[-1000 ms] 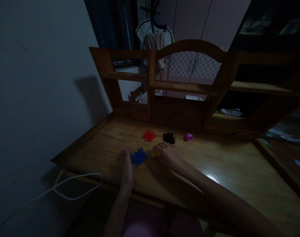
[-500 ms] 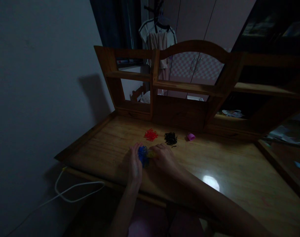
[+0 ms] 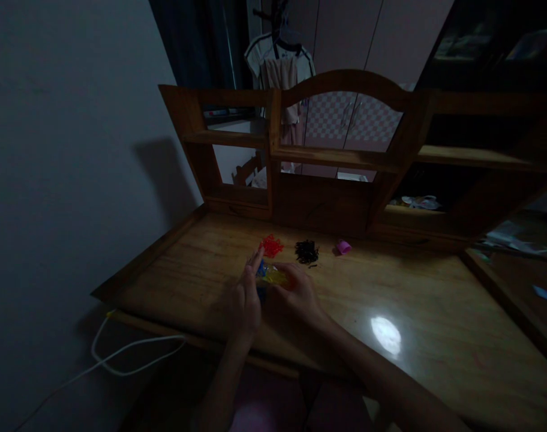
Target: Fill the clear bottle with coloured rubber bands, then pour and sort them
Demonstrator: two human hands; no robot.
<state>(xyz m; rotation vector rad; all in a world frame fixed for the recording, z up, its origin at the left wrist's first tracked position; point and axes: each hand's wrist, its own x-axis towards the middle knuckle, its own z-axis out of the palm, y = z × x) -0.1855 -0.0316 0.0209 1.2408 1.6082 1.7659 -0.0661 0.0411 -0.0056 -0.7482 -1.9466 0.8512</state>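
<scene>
Yellow see-through container [image 3: 277,276] is gripped between the thumb and fingers of the right hand [image 3: 299,293], near the tabletop's [image 3: 435,300] front edge, its left end right by some blue bits [image 3: 261,269]. Left hand [image 3: 246,303] stands on its side across from it, fingers pretty much straight. Red pile's [image 3: 272,246] just past those fingertips, black pile [image 3: 306,252] and pink cup [image 3: 343,247] sit toward the back edge, and there's wide wood toward the right edge.

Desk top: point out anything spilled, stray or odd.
Only a small thing stands out: a stray black piece lies apart from the black pile, on its near side, while the red pile looks gathered together. No damage shows, though the dim light hides detail.
</scene>
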